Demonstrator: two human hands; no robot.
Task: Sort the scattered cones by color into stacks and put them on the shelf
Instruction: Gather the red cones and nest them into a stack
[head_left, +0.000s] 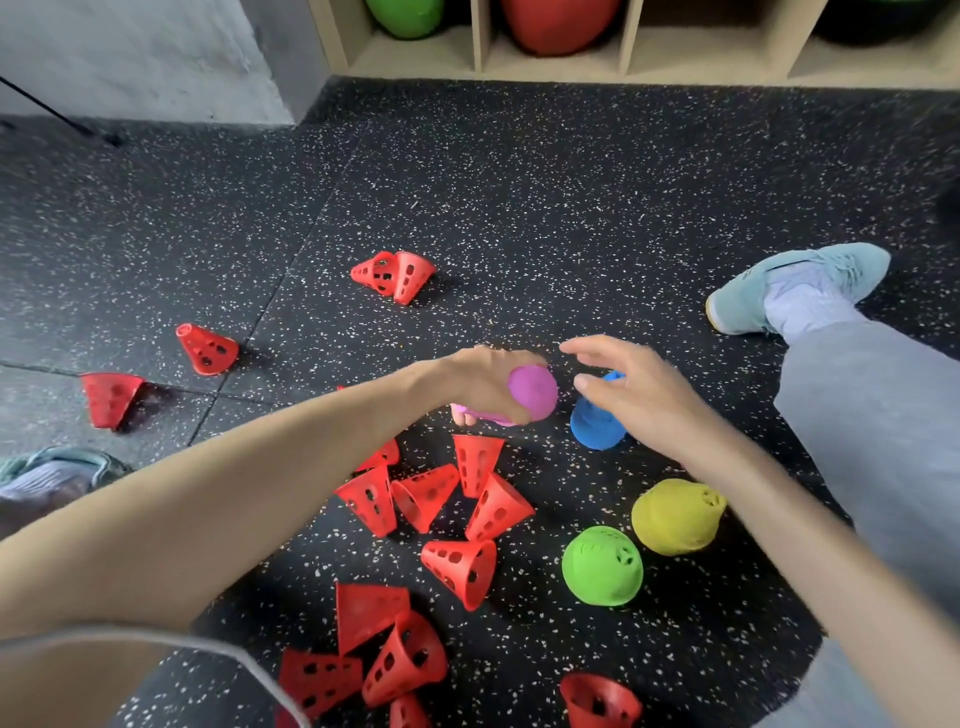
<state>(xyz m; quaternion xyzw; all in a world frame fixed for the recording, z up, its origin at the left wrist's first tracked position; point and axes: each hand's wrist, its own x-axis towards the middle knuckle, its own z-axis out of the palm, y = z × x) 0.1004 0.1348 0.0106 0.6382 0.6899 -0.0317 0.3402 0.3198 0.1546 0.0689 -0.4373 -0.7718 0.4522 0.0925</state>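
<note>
Lying sideways, tip rightward, the purple cone stack (527, 395) fills the left grip (485, 379); right grip (631, 387) spread.

Single view, head-worn, wide-angle. Looks forward and steeply down at floor (519, 197) from close above. Both forearms reach in from bottom edge. Shelf (628, 57) base at top edge, wall corner (291, 78) at top left. Edges bowed by lens.

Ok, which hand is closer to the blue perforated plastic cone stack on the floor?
Right. The right hand hovers open directly over the blue perforated plastic cone stack, partly covering it. The left hand is off to the stack's left, gripping a purple plastic cone stack.
</note>
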